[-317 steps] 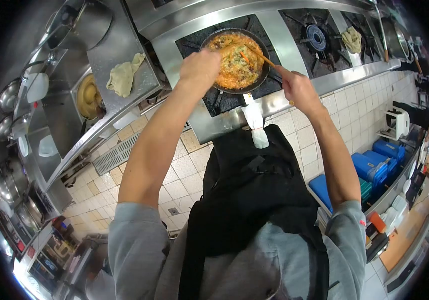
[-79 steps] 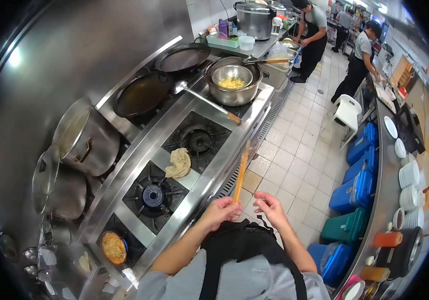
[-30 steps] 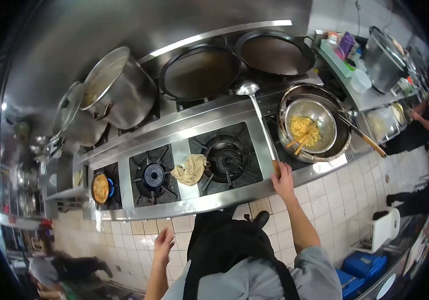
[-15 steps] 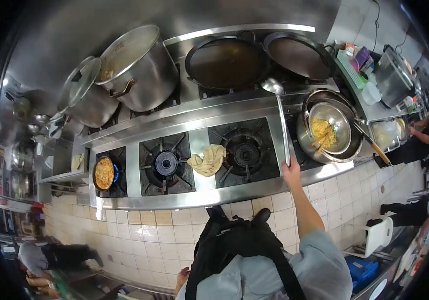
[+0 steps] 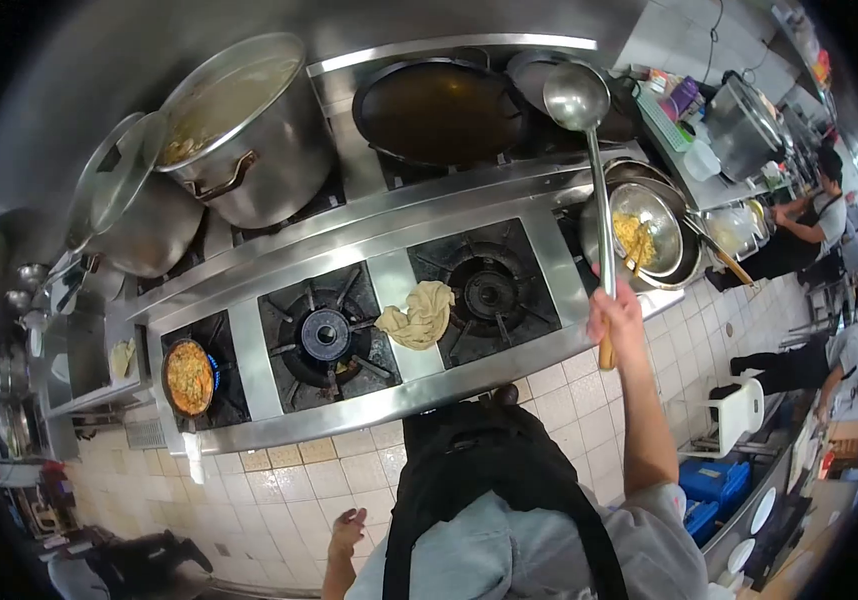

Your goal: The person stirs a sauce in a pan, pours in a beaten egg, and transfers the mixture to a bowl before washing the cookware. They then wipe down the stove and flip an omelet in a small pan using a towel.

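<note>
My right hand (image 5: 621,318) grips a long metal ladle (image 5: 599,190) near its wooden end, with the bowl raised over the back of the stove. Beside it, a metal strainer (image 5: 671,240) with yellow food and wooden sticks rests on stacked bowls. My left hand (image 5: 348,530) hangs over the floor, fingers apart and holding nothing. A crumpled beige cloth (image 5: 417,315) lies between two burners. At the far left, a pan (image 5: 189,378) of orange-yellow food sits on a burner with a blue flame.
Two large pots (image 5: 249,135) stand at the back left, with a dark wok (image 5: 439,112) of liquid at the back middle. One worker (image 5: 811,225) is at the right counter, another (image 5: 809,360) beyond a white chair (image 5: 739,418). A third person is at the lower left.
The ladle has been lifted towards the camera, and my right hand now grips its wooden end. My left hand has come further into view. The whole view has shifted slightly.
</note>
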Demonstrator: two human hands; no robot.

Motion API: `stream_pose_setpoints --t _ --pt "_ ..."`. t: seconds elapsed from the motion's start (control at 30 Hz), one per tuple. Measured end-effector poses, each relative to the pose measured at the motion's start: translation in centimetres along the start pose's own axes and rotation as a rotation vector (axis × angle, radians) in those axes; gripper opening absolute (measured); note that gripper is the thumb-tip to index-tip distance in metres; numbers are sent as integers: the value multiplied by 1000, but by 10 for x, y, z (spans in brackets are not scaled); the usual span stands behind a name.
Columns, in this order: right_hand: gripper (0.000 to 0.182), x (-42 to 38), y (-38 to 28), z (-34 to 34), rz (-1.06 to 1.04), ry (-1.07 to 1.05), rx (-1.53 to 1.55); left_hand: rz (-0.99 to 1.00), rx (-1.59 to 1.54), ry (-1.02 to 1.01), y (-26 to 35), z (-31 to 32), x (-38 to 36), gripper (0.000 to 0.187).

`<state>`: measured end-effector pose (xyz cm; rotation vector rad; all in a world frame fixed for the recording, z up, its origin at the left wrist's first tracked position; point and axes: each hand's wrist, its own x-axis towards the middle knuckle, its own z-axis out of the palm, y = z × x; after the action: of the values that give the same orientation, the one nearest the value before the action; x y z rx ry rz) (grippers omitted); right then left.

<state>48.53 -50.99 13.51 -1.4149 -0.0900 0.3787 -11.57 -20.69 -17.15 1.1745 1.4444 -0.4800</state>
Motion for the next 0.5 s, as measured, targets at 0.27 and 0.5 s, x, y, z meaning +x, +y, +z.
stream_pose_setpoints --t 0.27,0.5 --pt "44 75 -23 -30 14 0 82 111 -249 228 28 18 -19 67" --pt "42 154 -5 -77 73 -139 210 142 -52 350 9 117 -63 77"
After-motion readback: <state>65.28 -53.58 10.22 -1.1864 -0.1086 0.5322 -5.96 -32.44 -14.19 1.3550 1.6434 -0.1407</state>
